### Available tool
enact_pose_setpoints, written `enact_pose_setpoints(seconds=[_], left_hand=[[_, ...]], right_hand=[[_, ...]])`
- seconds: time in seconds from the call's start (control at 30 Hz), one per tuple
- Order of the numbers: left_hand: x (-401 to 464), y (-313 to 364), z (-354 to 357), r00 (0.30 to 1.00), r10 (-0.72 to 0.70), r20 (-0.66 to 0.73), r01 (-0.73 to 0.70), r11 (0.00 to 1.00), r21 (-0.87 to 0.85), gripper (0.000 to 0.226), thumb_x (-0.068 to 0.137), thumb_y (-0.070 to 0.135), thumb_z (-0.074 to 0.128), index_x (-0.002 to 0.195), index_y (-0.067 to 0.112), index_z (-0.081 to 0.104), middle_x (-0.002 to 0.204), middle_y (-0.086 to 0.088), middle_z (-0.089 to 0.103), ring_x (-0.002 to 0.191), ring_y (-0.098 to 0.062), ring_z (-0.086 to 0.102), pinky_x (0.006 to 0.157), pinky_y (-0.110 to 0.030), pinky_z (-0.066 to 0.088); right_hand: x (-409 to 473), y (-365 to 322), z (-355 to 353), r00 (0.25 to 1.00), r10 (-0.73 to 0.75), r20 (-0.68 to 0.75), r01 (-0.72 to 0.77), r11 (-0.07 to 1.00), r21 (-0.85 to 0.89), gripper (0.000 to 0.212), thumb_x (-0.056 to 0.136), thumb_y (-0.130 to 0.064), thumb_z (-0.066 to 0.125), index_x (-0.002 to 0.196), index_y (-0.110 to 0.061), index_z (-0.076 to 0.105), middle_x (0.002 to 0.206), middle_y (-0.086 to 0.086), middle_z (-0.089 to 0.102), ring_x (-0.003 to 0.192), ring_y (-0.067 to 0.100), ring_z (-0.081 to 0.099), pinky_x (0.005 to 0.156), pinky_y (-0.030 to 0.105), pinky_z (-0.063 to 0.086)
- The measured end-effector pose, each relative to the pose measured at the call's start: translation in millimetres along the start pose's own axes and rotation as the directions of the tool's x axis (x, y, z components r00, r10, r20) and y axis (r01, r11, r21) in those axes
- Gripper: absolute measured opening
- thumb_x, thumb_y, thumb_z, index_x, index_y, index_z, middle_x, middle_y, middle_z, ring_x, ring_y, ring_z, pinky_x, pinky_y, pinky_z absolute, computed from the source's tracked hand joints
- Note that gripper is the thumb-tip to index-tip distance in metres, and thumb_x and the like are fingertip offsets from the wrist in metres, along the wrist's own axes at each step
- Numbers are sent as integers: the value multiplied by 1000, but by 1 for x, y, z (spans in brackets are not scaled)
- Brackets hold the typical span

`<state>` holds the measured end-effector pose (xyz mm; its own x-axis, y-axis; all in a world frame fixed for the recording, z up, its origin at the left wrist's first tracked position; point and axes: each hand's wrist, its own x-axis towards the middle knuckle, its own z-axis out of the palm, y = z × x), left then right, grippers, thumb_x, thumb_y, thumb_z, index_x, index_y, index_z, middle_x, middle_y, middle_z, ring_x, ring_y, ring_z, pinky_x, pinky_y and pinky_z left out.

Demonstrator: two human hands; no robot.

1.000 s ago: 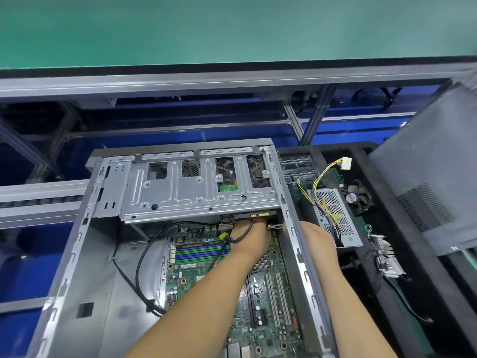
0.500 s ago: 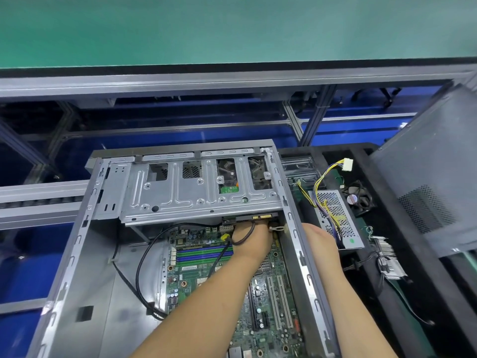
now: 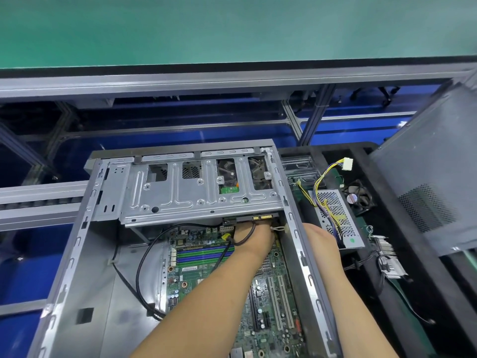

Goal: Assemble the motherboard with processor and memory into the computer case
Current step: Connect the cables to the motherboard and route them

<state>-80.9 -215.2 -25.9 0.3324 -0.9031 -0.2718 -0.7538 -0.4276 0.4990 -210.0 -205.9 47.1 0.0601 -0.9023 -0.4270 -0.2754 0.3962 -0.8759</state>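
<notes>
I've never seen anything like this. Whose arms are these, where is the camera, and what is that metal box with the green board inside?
No robot here: a person wears a camera on the head, so you look down along their own two bare arms. The metal box is an open computer case, lying on its side. The green board inside is the motherboard, with blue and green memory slots. The left hand reaches deep under the silver drive cage, among black cables; its fingers are hidden, so its grip cannot be judged. The right hand is outside the case's right wall, its fingers also hidden. To the right, a black tray holds a perforated power supply with yellow wires and a small fan.
</notes>
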Motion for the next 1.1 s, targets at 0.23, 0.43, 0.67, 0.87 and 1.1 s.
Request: enact_pose_setpoints(seconds=[0.23, 0.43, 0.67, 0.87, 1.1], left_hand=[[-5, -8, 0, 989, 144, 11, -145, 988, 47, 22, 101, 14, 43, 110, 8, 62, 99, -15, 66, 88, -31, 63, 57, -26, 38], [-5, -8, -3, 987, 160, -10, -159, 982, 105, 19, 99, 16, 42, 106, 17, 59, 85, -8, 61, 75, -29, 60, 61, -28, 40], [-4, -6, -5, 986, 165, 20, -167, 980, 109, 17, 98, 13, 47, 108, 14, 60, 95, -12, 66, 84, -30, 64, 64, -31, 41], [-6, -5, -7, 981, 190, 28, -192, 974, 117, 14, 97, 10, 47, 103, 12, 59, 83, -7, 54, 84, -31, 64, 63, -30, 39], [-10, -6, -7, 978, 206, -14, -205, 977, 50, 17, 96, 9, 48, 108, 12, 59, 88, -11, 61, 86, -34, 64, 62, -30, 38]], right_hand=[[-2, -2, -1, 1000, 14, -3, -14, 999, 51, 47, 95, -7, 59, 51, -25, 62, 53, -8, 59, 38, -1, 45, 39, 11, 36], [-3, -3, -1, 1000, 14, -13, -14, 999, 29, 54, 95, -8, 60, 45, -29, 59, 47, -13, 56, 39, -3, 46, 39, 10, 36], [-3, -3, 0, 999, 28, -29, -27, 1000, 13, 43, 96, -9, 59, 56, -24, 61, 48, -14, 58, 39, -2, 48, 38, 11, 37], [-3, -3, 0, 998, 37, -46, -37, 999, 14, 40, 95, -10, 60, 58, -24, 65, 50, -14, 61, 43, -4, 51, 40, 10, 38], [-8, -8, 1, 992, -33, -123, 36, 999, 22, 32, 95, -5, 56, 74, -22, 73, 66, -16, 70, 54, -7, 60, 47, 7, 42]])
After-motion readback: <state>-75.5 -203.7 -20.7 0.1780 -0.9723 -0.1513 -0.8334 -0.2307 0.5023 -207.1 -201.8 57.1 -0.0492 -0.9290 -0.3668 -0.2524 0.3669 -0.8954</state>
